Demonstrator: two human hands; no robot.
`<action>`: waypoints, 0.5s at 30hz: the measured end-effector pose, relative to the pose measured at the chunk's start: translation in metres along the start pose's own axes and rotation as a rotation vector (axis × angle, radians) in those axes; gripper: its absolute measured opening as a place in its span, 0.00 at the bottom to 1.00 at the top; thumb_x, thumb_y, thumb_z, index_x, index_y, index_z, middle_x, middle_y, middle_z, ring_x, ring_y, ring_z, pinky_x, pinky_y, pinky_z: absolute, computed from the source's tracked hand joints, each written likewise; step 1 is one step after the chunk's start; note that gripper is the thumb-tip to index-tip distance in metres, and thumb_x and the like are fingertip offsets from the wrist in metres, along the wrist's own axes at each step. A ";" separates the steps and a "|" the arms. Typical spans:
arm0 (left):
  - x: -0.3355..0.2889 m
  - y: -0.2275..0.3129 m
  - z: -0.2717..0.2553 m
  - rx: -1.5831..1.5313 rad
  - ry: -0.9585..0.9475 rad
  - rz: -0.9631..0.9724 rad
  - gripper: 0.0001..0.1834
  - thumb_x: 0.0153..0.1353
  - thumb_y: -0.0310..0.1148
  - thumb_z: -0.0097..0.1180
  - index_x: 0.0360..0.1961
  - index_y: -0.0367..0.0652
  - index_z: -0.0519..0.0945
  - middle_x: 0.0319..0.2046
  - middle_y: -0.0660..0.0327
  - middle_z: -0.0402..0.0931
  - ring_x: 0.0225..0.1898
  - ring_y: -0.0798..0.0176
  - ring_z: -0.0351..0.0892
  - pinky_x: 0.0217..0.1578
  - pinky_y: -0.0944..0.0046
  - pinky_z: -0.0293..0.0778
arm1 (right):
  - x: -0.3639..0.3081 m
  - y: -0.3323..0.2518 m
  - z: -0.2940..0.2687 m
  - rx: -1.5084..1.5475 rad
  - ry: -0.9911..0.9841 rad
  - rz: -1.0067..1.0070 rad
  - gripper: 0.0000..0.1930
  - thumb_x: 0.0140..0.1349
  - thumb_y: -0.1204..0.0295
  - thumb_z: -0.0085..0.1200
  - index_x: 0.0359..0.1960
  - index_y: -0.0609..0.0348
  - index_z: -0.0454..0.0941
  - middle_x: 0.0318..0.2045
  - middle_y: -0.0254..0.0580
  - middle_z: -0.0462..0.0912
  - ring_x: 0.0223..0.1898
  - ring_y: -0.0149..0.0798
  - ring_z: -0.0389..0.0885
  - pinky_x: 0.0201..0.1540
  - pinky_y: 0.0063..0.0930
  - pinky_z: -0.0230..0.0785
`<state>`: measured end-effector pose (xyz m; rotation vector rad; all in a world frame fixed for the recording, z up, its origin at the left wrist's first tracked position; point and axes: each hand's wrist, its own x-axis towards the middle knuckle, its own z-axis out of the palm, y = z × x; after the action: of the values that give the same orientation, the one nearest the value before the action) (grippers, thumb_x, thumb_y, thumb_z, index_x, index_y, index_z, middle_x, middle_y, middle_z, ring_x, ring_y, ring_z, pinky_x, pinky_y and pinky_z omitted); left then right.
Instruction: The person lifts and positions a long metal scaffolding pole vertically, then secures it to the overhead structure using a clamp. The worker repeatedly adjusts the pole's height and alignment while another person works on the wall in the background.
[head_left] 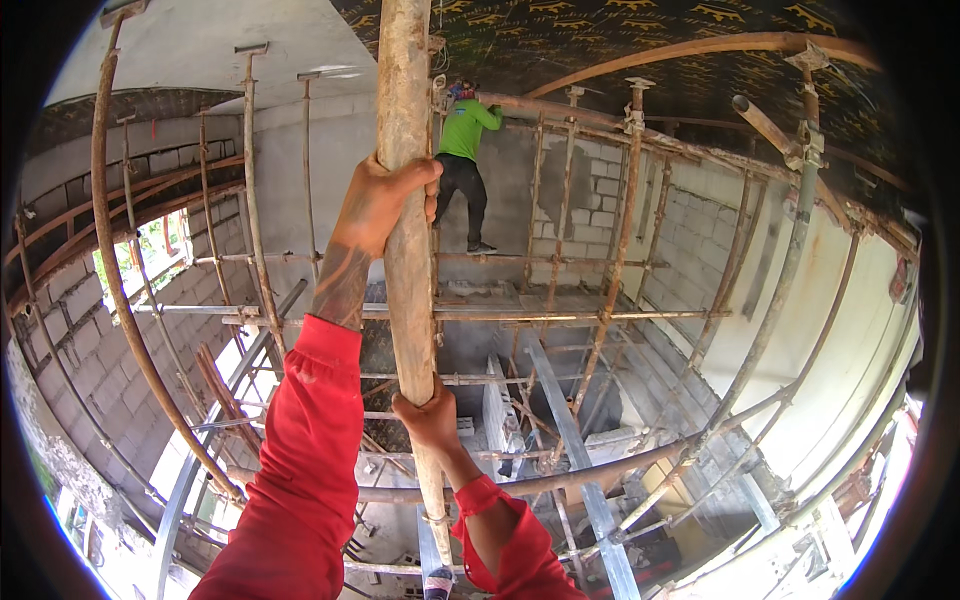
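Observation:
A long, mud-stained scaffold pole runs upright through the middle of the view, from the top edge down toward a shoe. My left hand is closed round its upper part, thumb and fingers wrapped across the front. Lower down, my right hand also grips the pole, coming from the right side. Both arms wear red sleeves. What the pole's top end meets is out of view, and its lower end is hard to make out.
A person in a green top stands on a scaffold pipe at the far wall, reaching up. Upright props and cross pipes surround me. A curved horizontal pipe and a metal plank lie below, high above the floor.

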<state>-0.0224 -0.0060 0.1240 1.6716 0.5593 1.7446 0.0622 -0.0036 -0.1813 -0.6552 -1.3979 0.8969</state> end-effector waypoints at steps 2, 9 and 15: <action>0.001 -0.001 0.003 -0.020 0.024 0.012 0.12 0.59 0.29 0.65 0.41 0.36 0.77 0.24 0.61 0.76 0.20 0.66 0.77 0.20 0.63 0.74 | 0.000 0.001 0.000 -0.010 -0.006 0.015 0.17 0.55 0.73 0.65 0.45 0.67 0.78 0.30 0.33 0.82 0.32 0.25 0.78 0.35 0.26 0.75; 0.003 -0.003 0.003 -0.019 0.004 0.024 0.13 0.59 0.33 0.66 0.42 0.41 0.79 0.26 0.62 0.77 0.21 0.66 0.77 0.23 0.63 0.74 | 0.002 0.006 0.001 0.013 0.012 -0.070 0.17 0.56 0.74 0.65 0.45 0.68 0.78 0.33 0.33 0.83 0.34 0.24 0.78 0.37 0.25 0.75; 0.003 -0.005 0.000 -0.008 -0.012 0.028 0.12 0.60 0.33 0.66 0.40 0.41 0.79 0.26 0.63 0.76 0.21 0.67 0.77 0.23 0.63 0.73 | 0.002 0.005 -0.002 0.019 -0.026 -0.045 0.16 0.56 0.74 0.64 0.45 0.67 0.78 0.33 0.32 0.82 0.35 0.23 0.76 0.37 0.24 0.74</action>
<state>-0.0217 -0.0003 0.1230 1.6913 0.5254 1.7532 0.0629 0.0007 -0.1849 -0.5979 -1.4205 0.8847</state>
